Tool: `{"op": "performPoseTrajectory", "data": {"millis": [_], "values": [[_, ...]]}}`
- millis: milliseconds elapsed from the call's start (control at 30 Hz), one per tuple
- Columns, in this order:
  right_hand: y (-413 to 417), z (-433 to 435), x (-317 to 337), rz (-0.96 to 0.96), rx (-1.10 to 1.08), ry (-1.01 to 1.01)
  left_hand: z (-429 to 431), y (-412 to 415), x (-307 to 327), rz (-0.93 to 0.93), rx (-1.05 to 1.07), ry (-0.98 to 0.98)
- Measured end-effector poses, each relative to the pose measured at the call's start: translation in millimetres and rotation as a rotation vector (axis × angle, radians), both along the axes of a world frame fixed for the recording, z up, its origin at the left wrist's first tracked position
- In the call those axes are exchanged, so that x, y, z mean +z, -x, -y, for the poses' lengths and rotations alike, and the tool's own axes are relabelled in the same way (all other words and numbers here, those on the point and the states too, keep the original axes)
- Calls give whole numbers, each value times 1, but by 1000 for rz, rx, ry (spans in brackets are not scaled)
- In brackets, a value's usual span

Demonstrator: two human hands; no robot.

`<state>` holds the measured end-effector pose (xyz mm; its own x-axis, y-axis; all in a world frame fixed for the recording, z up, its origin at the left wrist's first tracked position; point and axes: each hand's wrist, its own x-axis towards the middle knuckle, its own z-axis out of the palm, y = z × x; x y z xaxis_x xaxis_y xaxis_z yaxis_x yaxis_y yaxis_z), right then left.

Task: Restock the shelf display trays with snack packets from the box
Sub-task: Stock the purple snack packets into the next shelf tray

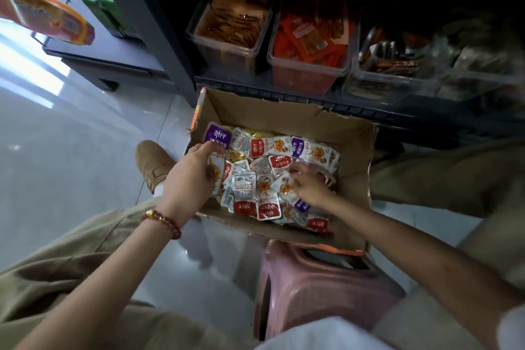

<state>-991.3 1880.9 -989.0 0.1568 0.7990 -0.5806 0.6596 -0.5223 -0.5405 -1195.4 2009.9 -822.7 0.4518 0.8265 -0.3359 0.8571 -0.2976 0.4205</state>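
An open cardboard box [352,150] sits on the floor between my legs, full of small red, purple and white snack packets [264,176]. My left hand [190,176] is inside the box at its left side, fingers curled round a bunch of packets, one of them purple [217,136]. My right hand [308,187] reaches in from the right and pinches a white and orange packet in the heap. Clear display trays stand on the dark bottom shelf behind the box: one with brown sticks [233,25], one with orange-red packets [309,45], one darker tray [397,77].
A pink plastic stool [321,290] stands right in front of the box. My tan shoe [152,162] is left of the box on the glossy grey floor [79,156]. A wire rack with green packs [105,11] and an orange bag [54,17] hangs at upper left.
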Motion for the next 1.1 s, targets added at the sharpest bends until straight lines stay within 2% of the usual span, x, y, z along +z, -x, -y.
{"op": "performPoseTrajectory", "data": {"millis": [67, 167, 300, 367, 467, 567, 633, 767, 900, 1000, 1100], "values": [[-17, -8, 2, 153, -148, -18, 1, -3, -2, -26, -50, -5], [-43, -24, -2, 192, -207, 88, 1, -9, -2, -55, -89, -5], [-62, -31, -22, 28, -299, 256, -1, -18, 2, -60, -114, -9], [-60, -31, -22, 0, -318, 270, -3, -24, 5, -41, -140, -21], [-47, -20, -12, 196, -169, 228, -6, -36, 10, -11, -163, -29], [-22, -1, 5, 384, 137, 172, -7, -49, 14, 0, -179, -48], [-12, 11, 15, 305, 128, 46, -4, -58, 16, -18, -197, -53], [-13, 9, 46, 304, 113, 89, -2, -64, 18, -117, -229, -63], [-35, -8, 100, 158, -41, 38, -6, -62, 19, -166, -210, 1], [-66, -20, 156, -39, -199, -31, -4, -67, 21, -85, -191, 39], [-88, -24, 204, -89, -216, -180, 1, -78, 24, 109, -188, 104]]}}
